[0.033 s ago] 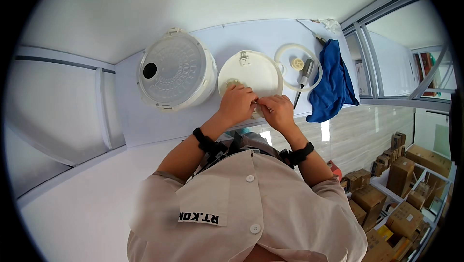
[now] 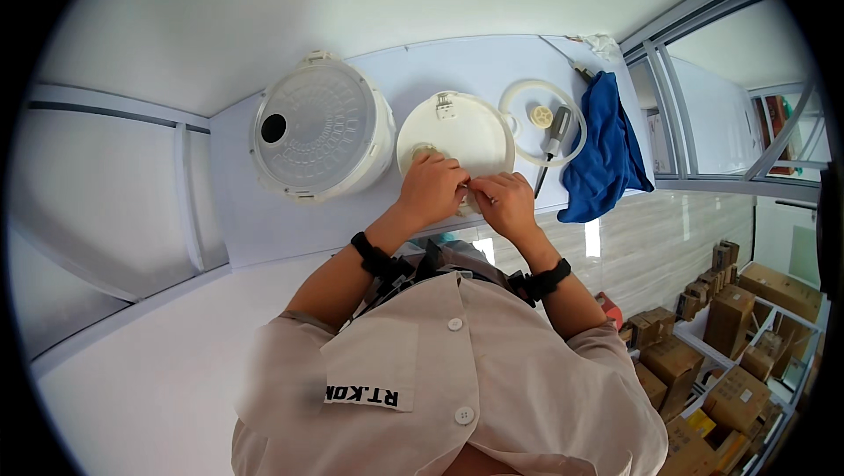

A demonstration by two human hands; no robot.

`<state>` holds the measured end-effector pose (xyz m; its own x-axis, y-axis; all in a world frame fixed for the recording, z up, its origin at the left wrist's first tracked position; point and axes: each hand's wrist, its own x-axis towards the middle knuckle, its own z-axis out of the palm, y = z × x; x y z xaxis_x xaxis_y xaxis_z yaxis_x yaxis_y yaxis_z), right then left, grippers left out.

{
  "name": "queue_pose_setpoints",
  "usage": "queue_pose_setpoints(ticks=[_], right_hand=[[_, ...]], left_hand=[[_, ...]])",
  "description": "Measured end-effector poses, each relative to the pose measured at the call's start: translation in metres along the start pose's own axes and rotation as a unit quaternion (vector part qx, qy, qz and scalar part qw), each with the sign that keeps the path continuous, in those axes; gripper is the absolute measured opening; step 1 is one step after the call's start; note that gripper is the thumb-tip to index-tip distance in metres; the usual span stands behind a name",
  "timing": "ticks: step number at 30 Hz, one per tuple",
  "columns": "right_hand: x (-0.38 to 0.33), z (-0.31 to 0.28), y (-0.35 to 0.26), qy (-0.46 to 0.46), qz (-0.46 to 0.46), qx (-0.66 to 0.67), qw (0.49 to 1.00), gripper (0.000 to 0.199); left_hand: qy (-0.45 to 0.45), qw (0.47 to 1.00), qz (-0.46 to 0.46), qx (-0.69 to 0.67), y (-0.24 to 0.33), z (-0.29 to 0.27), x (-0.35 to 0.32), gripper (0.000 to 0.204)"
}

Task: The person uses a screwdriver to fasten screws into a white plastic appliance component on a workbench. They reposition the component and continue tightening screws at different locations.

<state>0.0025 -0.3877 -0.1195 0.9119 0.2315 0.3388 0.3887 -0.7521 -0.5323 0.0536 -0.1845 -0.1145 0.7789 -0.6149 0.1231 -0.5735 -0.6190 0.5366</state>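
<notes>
A round white shallow piece (image 2: pixel 479 129), like a lid or pan, sits at the middle of the table with a small latch fitting (image 2: pixel 446 107) at its far side. My left hand (image 2: pixel 432 186) rests over its near left part, fingers curled. At its near edge my right hand (image 2: pixel 505 202) meets the left one, thumb and finger pinched together. Whatever is between the fingertips is too small and hidden to make out. Close to the left knuckles shows a small pale round part (image 2: pixel 424 150), mostly covered by the hand.
On the left stands a large white tub (image 2: pixel 384 146) under a translucent lid (image 2: pixel 321 138) with a black round spot. To the right, a white ring (image 2: pixel 517 89) surrounds a cream wheel-shaped part (image 2: pixel 541 116) and a grey-handled screwdriver (image 2: pixel 558 131). Beyond lie a blue cloth (image 2: pixel 607 151) and another thin tool (image 2: pixel 578 67).
</notes>
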Motion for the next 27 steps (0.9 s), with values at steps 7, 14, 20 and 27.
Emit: queue_pose_setpoints(ticks=[7,14,20,27], right_hand=[[-0.001,0.005,0.004,0.009,0.003,0.007,1.000,0.011],[-0.002,0.008,0.006,-0.004,0.017,0.004,1.000,0.010],[-0.003,0.011,0.000,-0.001,0.020,-0.023,1.000,0.007],[0.000,0.008,-0.009,-0.007,-0.007,-0.099,0.995,0.008]], left_hand=[[-0.004,1.000,0.002,-0.002,-0.001,-0.002,0.000,0.013],[-0.008,1.000,-0.005,-0.010,0.000,-0.001,0.001,0.013],[-0.015,1.000,-0.018,-0.020,-0.002,-0.001,0.001,0.011],[-0.004,0.999,-0.021,-0.027,-0.004,0.002,-0.001,0.009]])
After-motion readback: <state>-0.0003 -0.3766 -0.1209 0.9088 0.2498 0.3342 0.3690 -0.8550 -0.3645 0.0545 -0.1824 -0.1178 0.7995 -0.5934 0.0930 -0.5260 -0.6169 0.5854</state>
